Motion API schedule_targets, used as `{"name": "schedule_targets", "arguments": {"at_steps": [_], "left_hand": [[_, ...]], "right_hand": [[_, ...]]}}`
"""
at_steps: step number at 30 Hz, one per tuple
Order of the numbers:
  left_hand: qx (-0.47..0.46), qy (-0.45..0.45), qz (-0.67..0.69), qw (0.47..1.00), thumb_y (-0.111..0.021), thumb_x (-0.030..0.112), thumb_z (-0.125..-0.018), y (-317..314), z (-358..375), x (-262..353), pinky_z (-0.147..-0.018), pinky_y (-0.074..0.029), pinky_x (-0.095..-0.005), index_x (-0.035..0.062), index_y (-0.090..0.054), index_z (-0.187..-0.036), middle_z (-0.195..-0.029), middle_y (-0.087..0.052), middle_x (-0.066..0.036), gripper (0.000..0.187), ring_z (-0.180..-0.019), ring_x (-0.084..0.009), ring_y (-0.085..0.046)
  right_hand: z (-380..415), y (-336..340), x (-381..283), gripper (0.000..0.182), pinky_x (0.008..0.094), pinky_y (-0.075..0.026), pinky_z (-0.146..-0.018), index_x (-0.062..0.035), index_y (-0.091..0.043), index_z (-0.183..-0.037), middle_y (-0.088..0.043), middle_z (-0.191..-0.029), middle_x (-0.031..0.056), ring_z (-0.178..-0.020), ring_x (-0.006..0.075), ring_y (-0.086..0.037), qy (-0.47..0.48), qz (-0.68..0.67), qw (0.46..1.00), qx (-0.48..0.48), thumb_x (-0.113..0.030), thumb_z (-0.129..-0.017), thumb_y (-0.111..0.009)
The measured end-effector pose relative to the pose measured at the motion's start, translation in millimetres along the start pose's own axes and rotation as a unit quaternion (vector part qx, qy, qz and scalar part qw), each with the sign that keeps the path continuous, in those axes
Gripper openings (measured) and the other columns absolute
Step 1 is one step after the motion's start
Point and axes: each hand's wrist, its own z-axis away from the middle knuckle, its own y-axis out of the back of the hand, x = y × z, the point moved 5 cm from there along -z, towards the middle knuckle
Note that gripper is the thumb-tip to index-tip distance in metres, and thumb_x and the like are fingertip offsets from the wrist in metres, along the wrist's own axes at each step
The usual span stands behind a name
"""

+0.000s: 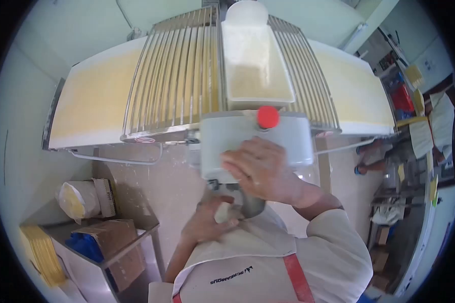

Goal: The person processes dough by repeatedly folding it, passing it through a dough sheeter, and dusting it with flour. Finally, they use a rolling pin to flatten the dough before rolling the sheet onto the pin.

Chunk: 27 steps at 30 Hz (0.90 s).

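A dough sheeter stands in front of me, with a grey housing (pixel 293 139) at its centre and a red knob (pixel 268 116) on top. My right hand (pixel 258 169) is over the front of this housing. Its fingers are curled together, and whatever they hold, if anything, is hidden. Lower down, close to my apron, my left hand (pixel 207 219) is closed round a small pale object (pixel 222 212) that is too blurred to name. Behind the housing, a white flour tray (pixel 258 65) sits between two wire guards (pixel 174 76).
Pale yellow belts (pixel 98 93) extend to both sides. At lower left, a metal bench (pixel 86 262) holds a cardboard box (pixel 106 237) and blue material (pixel 83 246); a plastic-wrapped roll (pixel 79 200) is behind. Another person's leg (pixel 376 165) shows at right, near shelving (pixel 389 207).
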Motion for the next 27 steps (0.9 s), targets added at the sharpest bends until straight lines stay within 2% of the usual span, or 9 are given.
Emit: {"name": "schedule_targets", "arguments": {"at_steps": [3, 6, 11, 13, 15, 16, 18, 22, 27], "left_hand": [[0.123, 0.083, -0.034, 0.988, -0.074, 0.025, -0.071, -85, 2, -25, -0.078, -0.046, -0.0432, 0.0039, -0.055, -0.103, -0.098, -0.061, -0.018, 0.043, -0.091, -0.0316, -0.059], [0.397, 0.063, -0.053, 0.914, -0.071, 0.018, -0.066, -112, 2, -43, -0.061, -0.047, -0.0392, 0.0012, -0.057, -0.079, -0.074, -0.061, -0.014, 0.026, -0.067, -0.0279, -0.061], [0.462, 0.033, -0.09, 0.882, -0.063, 0.013, -0.068, -111, 3, -26, -0.056, -0.046, -0.0346, 0.0016, -0.062, -0.081, -0.068, -0.061, -0.011, 0.017, -0.06, -0.018, -0.058], [0.486, 0.055, -0.085, 0.868, -0.065, 0.014, -0.07, -117, -3, -24, -0.059, -0.047, -0.0344, 0.0011, -0.063, -0.083, -0.071, -0.063, -0.011, 0.019, -0.064, -0.0185, -0.059], [0.527, 0.063, -0.079, 0.844, -0.067, 0.016, -0.07, -119, -1, -21, -0.062, -0.048, -0.0344, 0.0007, -0.063, -0.084, -0.073, -0.064, -0.011, 0.021, -0.068, -0.0189, -0.061], [0.548, 0.075, -0.081, 0.829, -0.069, 0.018, -0.07, -122, 4, -27, -0.064, -0.048, -0.0343, 0.0008, -0.063, -0.085, -0.074, -0.064, -0.012, 0.023, -0.069, -0.0192, -0.062], [0.559, 0.065, -0.08, 0.823, -0.073, 0.021, -0.067, -123, 10, -27, -0.064, -0.049, -0.0343, 0.0023, -0.063, -0.083, -0.075, -0.064, -0.015, 0.027, -0.07, -0.0229, -0.064], [0.563, 0.057, -0.086, 0.82, -0.075, 0.036, -0.066, -122, 11, -37, -0.057, -0.046, -0.0319, 0.0011, -0.061, -0.077, -0.066, -0.061, -0.009, 0.039, -0.062, -0.0161, -0.06], [0.593, 0.028, -0.108, 0.797, -0.078, 0.029, -0.064, -122, 10, -35, -0.053, -0.047, -0.0323, 0.0028, -0.061, -0.072, -0.061, -0.061, -0.01, 0.032, -0.056, -0.021, -0.062]], "right_hand": [[9, 16, 12, 0.031, 0.0377, -0.046, -0.077, -0.0041, -0.061, -0.104, -0.056, -0.1, 0.0122, -0.091, 0.027, -0.056, 0.118, -0.046, 0.99, -0.066, -0.012, -0.075, -0.069], [20, 32, 34, 0.037, 0.0401, -0.041, -0.092, 0.0, -0.055, -0.112, -0.051, -0.116, 0.0163, -0.109, 0.0306, -0.05, 0.224, -0.075, 0.969, -0.079, -0.013, -0.079, -0.065], [-2, 6, 35, 0.041, 0.0415, -0.035, -0.103, 0.005, -0.053, -0.113, -0.05, -0.125, 0.019, -0.128, 0.0305, -0.039, 0.278, -0.095, 0.939, -0.177, -0.022, -0.084, -0.059], [-14, -32, 22, 0.038, 0.0435, -0.041, -0.096, -0.0013, -0.058, -0.112, -0.056, -0.12, 0.0173, -0.119, 0.029, -0.049, 0.357, 0.015, 0.917, -0.178, -0.028, -0.085, -0.055], [-38, -33, 3, 0.034, 0.0477, -0.045, -0.088, -0.0115, -0.062, -0.113, -0.062, -0.111, 0.015, -0.106, 0.029, -0.059, 0.356, 0.09, 0.847, -0.384, -0.03, -0.087, -0.05], [-47, -58, 3, 0.037, 0.0485, -0.047, -0.087, -0.0168, -0.061, -0.117, -0.065, -0.109, 0.0145, -0.098, 0.0321, -0.063, 0.341, 0.068, 0.854, -0.387, -0.036, -0.09, -0.044], [-66, -74, -1, 0.059, 0.0412, -0.043, -0.094, -0.0117, -0.054, -0.128, -0.057, -0.125, 0.0163, -0.111, 0.0339, -0.056, 0.229, 0.068, 0.873, -0.426, -0.052, -0.09, -0.035], [-77, -76, -6, 0.052, 0.0393, -0.04, -0.097, -0.0116, -0.055, -0.126, -0.055, -0.129, 0.0124, -0.116, 0.0302, -0.054, 0.165, 0.119, 0.853, -0.481, -0.04, -0.086, -0.038], [-77, -76, -5, 0.05, 0.0365, -0.037, -0.101, -0.0117, -0.053, -0.129, -0.049, -0.135, 0.0135, -0.122, 0.0281, -0.049, 0.115, 0.121, 0.859, -0.485, -0.029, -0.084, -0.037]]}}
